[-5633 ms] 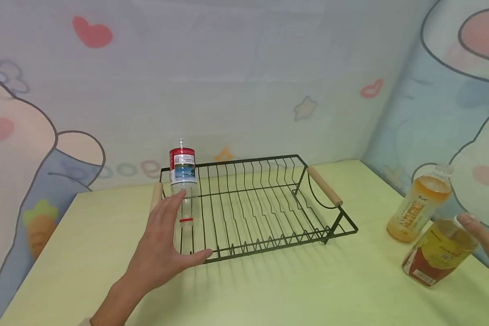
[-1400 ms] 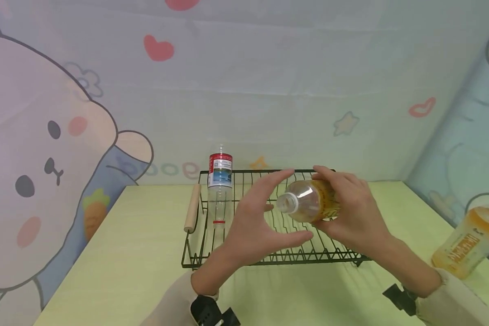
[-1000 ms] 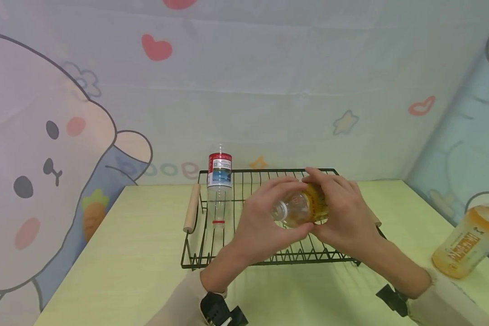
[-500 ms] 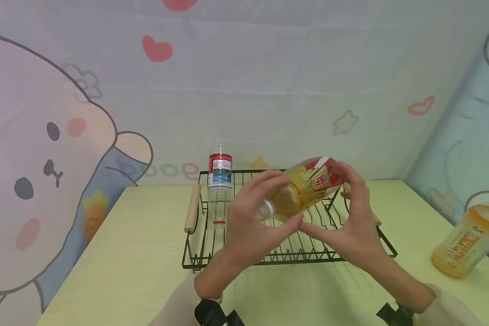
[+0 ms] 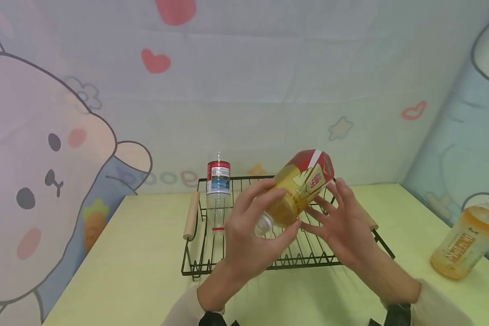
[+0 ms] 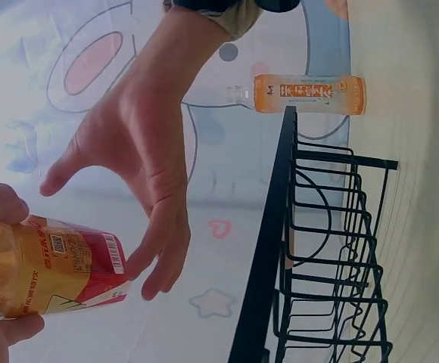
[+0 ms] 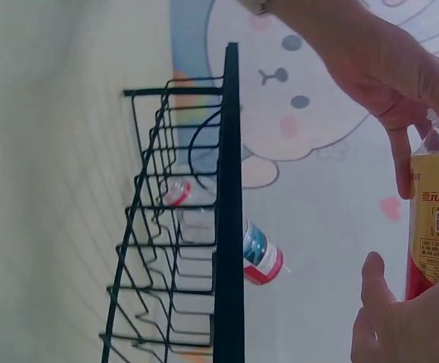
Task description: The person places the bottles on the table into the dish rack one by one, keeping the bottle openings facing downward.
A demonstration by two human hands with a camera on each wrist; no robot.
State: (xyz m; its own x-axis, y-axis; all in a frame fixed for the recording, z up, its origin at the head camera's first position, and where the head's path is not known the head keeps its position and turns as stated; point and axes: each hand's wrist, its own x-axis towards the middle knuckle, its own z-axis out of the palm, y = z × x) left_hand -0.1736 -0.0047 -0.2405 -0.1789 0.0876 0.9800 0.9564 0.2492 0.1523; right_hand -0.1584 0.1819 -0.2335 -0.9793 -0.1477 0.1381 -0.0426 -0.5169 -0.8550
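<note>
Over the dark wire dish rack [image 6: 266, 234], my left hand [image 5: 246, 233] grips a drink bottle [image 5: 309, 179] with a yellow and red label around its shoulder. The bottle is tilted, its white-ringed neck pointing down and left, its red base up and right. My right hand [image 5: 348, 231] is beside the base with fingers spread; whether a fingertip touches it I cannot tell. In the right wrist view the left fingers wrap the upper part of the bottle [image 7: 435, 215], and the right thumb and fingers stand off its lower side.
A clear bottle [image 5: 218, 179] with a red, white and blue label lies at the rack's left end, beside a wooden handle [image 5: 192, 215]. An orange-labelled bottle [image 5: 460, 242] stands on the table at the right. A cartoon-printed cloth [image 5: 269, 68] hangs behind.
The yellow-and-red bottle came from the right side of the table to above the rack in my right hand. My left hand then took its upper part; the right fingers have let go and spread.
</note>
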